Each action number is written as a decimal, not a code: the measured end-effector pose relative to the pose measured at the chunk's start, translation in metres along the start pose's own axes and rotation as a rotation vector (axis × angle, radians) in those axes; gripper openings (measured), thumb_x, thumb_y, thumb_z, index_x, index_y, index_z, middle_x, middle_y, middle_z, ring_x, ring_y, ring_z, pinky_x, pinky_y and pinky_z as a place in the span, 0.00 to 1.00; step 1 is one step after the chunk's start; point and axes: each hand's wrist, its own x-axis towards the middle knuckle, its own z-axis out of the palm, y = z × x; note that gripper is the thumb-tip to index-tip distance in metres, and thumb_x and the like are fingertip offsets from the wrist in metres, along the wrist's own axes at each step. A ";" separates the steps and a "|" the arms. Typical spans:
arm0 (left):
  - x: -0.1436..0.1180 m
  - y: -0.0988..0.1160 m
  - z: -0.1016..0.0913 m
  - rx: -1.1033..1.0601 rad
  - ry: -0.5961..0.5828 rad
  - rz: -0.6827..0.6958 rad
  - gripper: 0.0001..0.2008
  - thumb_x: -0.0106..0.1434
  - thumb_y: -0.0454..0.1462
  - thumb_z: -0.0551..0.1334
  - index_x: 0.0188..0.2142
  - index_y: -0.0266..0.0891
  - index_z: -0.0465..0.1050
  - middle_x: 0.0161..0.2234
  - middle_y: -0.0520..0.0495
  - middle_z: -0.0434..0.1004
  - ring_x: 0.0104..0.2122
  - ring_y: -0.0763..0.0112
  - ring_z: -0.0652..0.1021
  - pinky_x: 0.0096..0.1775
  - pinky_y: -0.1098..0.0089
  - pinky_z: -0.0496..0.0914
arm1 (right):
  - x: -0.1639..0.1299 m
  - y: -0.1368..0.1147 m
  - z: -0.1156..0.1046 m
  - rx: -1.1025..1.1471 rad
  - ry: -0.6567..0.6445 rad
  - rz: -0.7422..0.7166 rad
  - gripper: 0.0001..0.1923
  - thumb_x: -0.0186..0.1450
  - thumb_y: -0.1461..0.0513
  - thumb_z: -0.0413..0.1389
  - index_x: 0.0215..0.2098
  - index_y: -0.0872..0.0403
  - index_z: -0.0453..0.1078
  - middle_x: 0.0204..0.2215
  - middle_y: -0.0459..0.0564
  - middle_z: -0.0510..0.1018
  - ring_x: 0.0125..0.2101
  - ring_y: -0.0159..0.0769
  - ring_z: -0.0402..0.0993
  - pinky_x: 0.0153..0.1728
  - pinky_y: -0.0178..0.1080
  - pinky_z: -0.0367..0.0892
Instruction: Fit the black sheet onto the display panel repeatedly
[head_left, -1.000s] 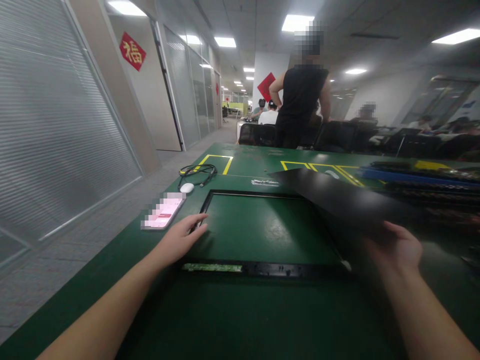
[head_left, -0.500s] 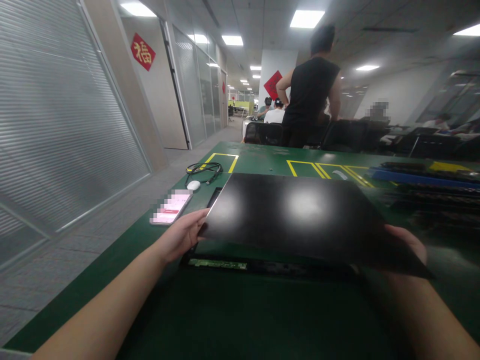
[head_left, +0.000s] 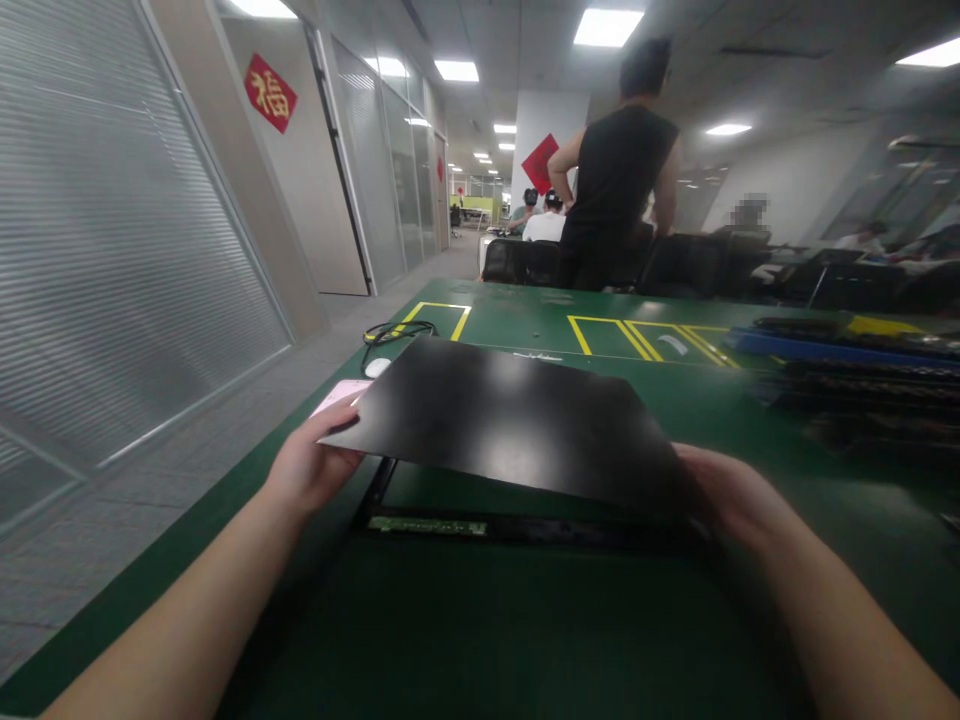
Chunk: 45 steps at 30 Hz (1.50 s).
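A thin, glossy black panel (head_left: 510,420) is held up between my two hands, reflecting the ceiling lights. My left hand (head_left: 315,455) grips its left edge, the thumb on top and the fingers beneath. At the right edge, my right hand (head_left: 731,490) holds it; some of those fingers are hidden. Below the panel, a black frame (head_left: 577,530) lies on the green tabletop, with a green circuit board strip (head_left: 427,526) along its near side. The panel hides the rest of the frame and is apart from its near side.
Left of the panel are a phone (head_left: 341,393), a white rounded object (head_left: 377,368) and a coiled black cable (head_left: 397,332). Dark parts and a blue strip (head_left: 787,342) are stacked at the right. Yellow tape marks (head_left: 596,320) line the green table (head_left: 525,640). A person (head_left: 622,180) stands beyond.
The panel has moved left in my hands and tilted, now covering part of the phone. Both hands have shifted left with it, and more of the frame's left side shows.
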 end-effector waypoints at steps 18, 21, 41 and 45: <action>-0.005 0.003 0.000 0.130 -0.058 0.035 0.18 0.51 0.32 0.65 0.43 0.39 0.81 0.40 0.48 0.84 0.37 0.65 0.81 0.36 0.73 0.75 | 0.000 -0.004 0.007 -0.143 0.280 -0.042 0.23 0.57 0.60 0.56 0.51 0.54 0.69 0.35 0.56 0.83 0.31 0.38 0.79 0.28 0.36 0.68; -0.006 0.000 0.003 0.146 -0.063 0.035 0.18 0.51 0.33 0.66 0.43 0.42 0.81 0.42 0.50 0.84 0.40 0.61 0.80 0.36 0.72 0.75 | 0.003 -0.002 0.004 -0.217 0.353 -0.083 0.24 0.55 0.59 0.57 0.49 0.56 0.72 0.32 0.56 0.83 0.25 0.36 0.75 0.21 0.34 0.61; -0.008 -0.009 0.006 0.276 -0.097 0.001 0.18 0.53 0.34 0.67 0.45 0.39 0.81 0.43 0.47 0.84 0.40 0.62 0.81 0.37 0.74 0.74 | -0.002 -0.006 0.009 -0.427 0.478 -0.108 0.21 0.55 0.54 0.56 0.44 0.55 0.74 0.24 0.54 0.82 0.21 0.37 0.70 0.25 0.39 0.64; -0.007 -0.010 0.005 0.279 -0.071 0.008 0.17 0.53 0.34 0.67 0.44 0.39 0.81 0.43 0.47 0.84 0.41 0.61 0.81 0.36 0.73 0.74 | 0.000 -0.003 0.007 -0.425 0.463 -0.138 0.21 0.54 0.54 0.57 0.43 0.56 0.74 0.24 0.55 0.81 0.25 0.41 0.74 0.25 0.40 0.65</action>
